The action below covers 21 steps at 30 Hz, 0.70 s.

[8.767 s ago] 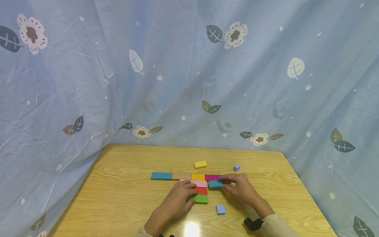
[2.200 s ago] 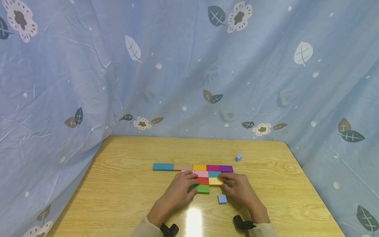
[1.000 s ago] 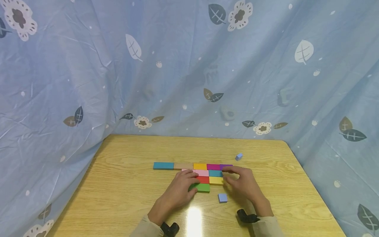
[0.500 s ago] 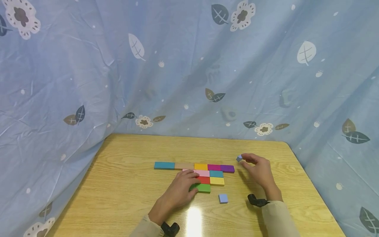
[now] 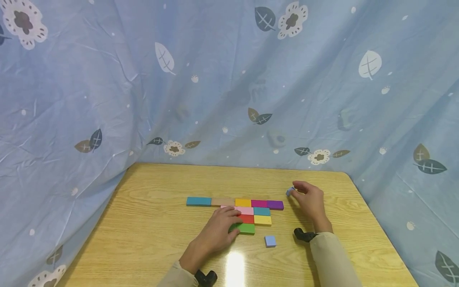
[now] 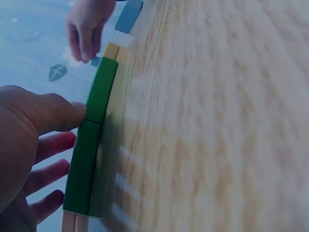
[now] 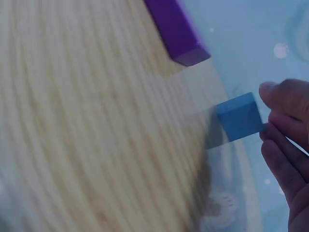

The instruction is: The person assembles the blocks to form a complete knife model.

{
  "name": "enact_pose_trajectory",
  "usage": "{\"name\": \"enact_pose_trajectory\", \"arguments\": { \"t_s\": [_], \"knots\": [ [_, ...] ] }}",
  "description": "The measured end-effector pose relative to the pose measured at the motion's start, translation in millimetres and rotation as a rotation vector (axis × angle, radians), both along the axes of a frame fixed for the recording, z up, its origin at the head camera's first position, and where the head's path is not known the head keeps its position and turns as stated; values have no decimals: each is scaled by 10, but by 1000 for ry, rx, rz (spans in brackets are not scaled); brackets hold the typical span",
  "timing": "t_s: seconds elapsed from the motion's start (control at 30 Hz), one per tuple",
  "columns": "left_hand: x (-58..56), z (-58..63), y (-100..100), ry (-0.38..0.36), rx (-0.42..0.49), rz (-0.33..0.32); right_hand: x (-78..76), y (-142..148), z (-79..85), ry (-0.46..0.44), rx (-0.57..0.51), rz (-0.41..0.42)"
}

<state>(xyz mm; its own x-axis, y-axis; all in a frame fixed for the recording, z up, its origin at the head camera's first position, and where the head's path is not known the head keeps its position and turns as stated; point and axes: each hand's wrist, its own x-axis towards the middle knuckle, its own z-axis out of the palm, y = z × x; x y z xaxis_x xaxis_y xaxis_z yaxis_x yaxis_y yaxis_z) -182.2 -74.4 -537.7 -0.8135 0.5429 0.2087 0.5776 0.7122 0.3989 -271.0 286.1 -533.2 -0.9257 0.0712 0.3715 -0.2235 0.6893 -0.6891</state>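
My left hand (image 5: 216, 229) rests over the left side of a flat block arrangement, its thumb against a green block (image 6: 100, 92). Its fingers lie over pink (image 5: 245, 210) and red (image 5: 247, 219) blocks and partly hide them. A teal block (image 5: 261, 211) and a yellow block (image 5: 262, 220) adjoin these on the right. At the back right, my right hand (image 5: 310, 201) reaches a small light blue block (image 7: 240, 117). Thumb and fingers stand spread around its near end; a fingertip seems to touch its edge, while the thumb looks slightly apart.
Behind runs a row of teal (image 5: 199, 201), tan (image 5: 223, 201), orange (image 5: 243, 203), magenta (image 5: 259, 203) and purple (image 5: 275, 205) blocks. Another light blue block (image 5: 270, 241) lies nearer me. A patterned blue curtain (image 5: 215, 99) borders the wooden table (image 5: 150, 239).
The teal block came to lie beside the pink one, and the yellow block came from the back to beside the red one. My right hand then moved to the far light blue block; my left stayed.
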Motion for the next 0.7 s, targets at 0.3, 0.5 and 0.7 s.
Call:
{"name": "enact_pose_trajectory", "arguments": {
  "t_s": [0.3,0.5,0.7],
  "knots": [
    [5,18,-18,5,-2,-4,79,86,-103,-33,-8,-38],
    [2,22,-21,6,-10,-1,67,123,-37,-33,56,27],
    [-3,10,0,-25,-12,10,-74,96,109,-64,182,200]
  ]
}}
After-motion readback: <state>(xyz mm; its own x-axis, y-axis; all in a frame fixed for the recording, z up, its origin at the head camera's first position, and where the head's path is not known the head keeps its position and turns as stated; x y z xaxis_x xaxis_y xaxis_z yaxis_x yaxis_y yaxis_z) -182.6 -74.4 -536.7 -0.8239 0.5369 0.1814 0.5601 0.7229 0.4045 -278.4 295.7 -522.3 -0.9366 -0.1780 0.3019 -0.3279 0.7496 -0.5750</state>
